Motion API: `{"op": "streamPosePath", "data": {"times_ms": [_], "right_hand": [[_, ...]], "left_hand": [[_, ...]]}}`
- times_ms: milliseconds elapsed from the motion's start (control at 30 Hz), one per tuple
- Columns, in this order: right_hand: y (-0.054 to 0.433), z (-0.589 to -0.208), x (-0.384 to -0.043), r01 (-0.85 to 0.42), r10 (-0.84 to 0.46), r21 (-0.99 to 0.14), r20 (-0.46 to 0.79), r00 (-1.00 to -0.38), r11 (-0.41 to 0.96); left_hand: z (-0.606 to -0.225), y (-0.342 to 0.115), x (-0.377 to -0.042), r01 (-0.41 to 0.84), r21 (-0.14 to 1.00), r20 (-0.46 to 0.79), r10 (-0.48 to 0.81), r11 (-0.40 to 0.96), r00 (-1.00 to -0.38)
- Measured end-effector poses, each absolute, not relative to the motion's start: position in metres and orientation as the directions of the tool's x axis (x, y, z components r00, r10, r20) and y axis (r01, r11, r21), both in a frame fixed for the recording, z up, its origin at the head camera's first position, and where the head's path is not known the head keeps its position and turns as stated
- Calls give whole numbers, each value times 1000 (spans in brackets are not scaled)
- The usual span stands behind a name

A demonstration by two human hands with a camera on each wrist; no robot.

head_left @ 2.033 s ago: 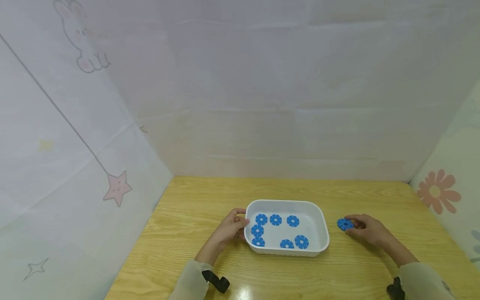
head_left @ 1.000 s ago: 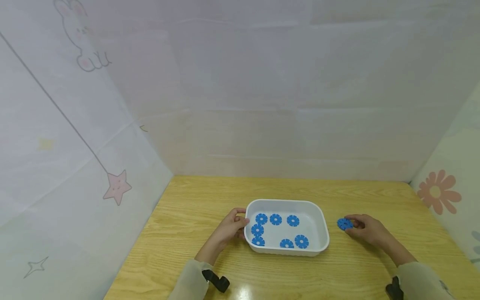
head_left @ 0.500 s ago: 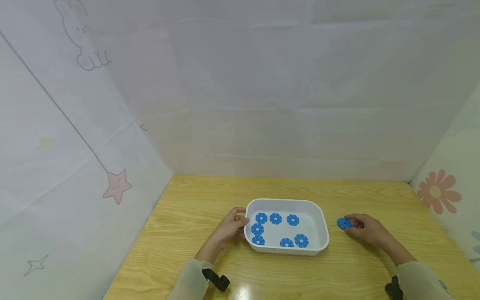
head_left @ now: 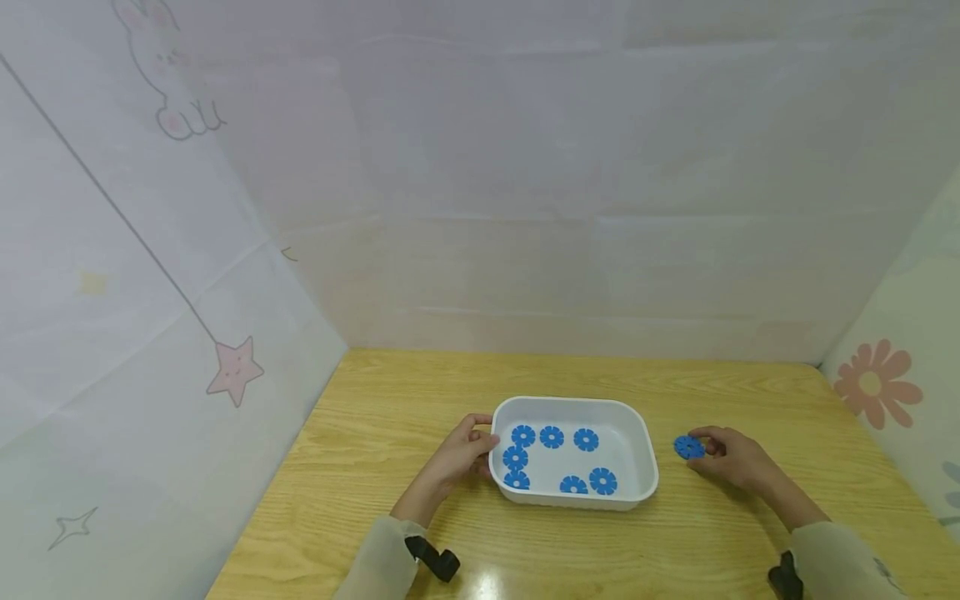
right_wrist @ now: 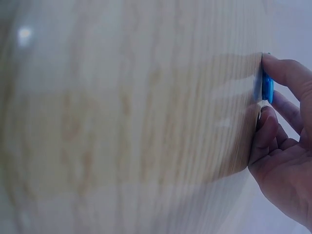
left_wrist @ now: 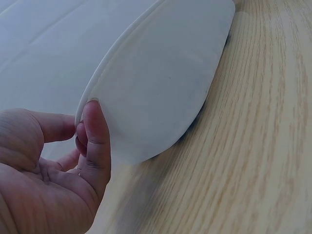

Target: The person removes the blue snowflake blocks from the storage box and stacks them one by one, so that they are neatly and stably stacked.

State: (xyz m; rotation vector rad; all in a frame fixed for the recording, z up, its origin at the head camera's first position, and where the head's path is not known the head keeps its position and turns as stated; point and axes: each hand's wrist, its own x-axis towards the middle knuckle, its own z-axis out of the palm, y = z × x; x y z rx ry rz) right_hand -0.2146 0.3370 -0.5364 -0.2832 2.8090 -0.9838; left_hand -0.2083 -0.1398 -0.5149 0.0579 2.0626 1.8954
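A white plastic tray [head_left: 570, 501] stands on the table, with several blue snowflake discs [head_left: 603, 481] lying flat and apart or touching inside it. My left hand [head_left: 455, 455] grips the tray's left end, the thumb over the rim and fingers outside the wall. The left wrist view shows this same hand [left_wrist: 53, 183] pinching the tray edge [left_wrist: 156, 87]. To the right of the tray, my right hand [head_left: 735, 460] pinches a blue snowflake disc [head_left: 687, 447] between thumb and fingers at the tabletop. Seen edge-on in the right wrist view, the disc [right_wrist: 267, 88] looks thick; whether it is a stack I cannot tell.
The light wooden table [head_left: 360, 417] carries the tray near its middle. Pale cloth walls with printed figures, such as a pink star [head_left: 236, 371] and a red flower [head_left: 877, 383], close off the back and both sides. Black straps [head_left: 432, 559] sit at the sleeves.
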Motion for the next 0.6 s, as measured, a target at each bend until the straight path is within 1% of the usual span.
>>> {"op": "streamPosePath", "data": {"times_ms": [600], "right_hand": [[337, -535, -216, -84, -201, -642, -112, -973, 762]], "left_hand": [[-519, -140, -212, -216, 970, -237, 243, 108, -941]]}}
